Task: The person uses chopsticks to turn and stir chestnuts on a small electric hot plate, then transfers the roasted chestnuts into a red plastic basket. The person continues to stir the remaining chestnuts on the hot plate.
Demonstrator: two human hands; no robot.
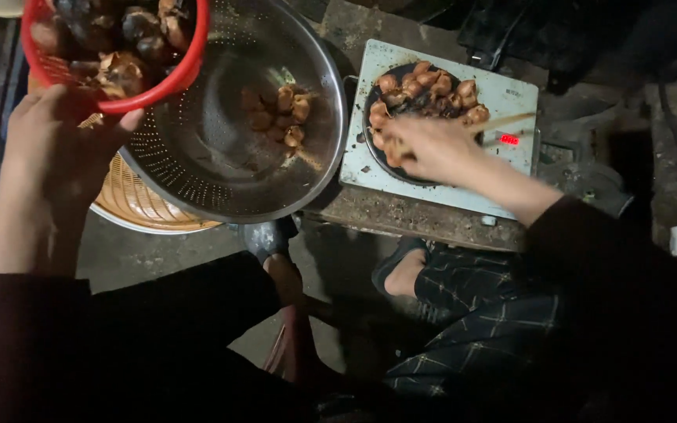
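Your left hand (56,153) cups the underside of a red perforated plastic basket (162,78), fingers and thumb wrapped closed on its rim, so the load of dark brown roasted pieces (123,43) stays lifted above the large perforated stainless-steel colander (221,168). The red basket overlaps the colander's upper left edge, which keeps anything that drops over metal rather than over the floor. A small cluster of lighter brown pieces (280,113) already lies on the colander's sloping inner wall. The colander itself rests on a shallow woven bamboo tray (131,200), which props it up off the ground beside the cooker.

Your right hand (425,145) is closed around a pair of thin wooden chopsticks (503,121), held low and flat across a round dark pan (417,106) so the tips can work among the browned pieces (432,82) packed in it. The hand is blurred, so you cannot tell whether the tips pinch a piece. The pan sits on a pale flat electric cooktop (511,90) with a small red lit display (508,139), set on a rough slab just beside the colander.
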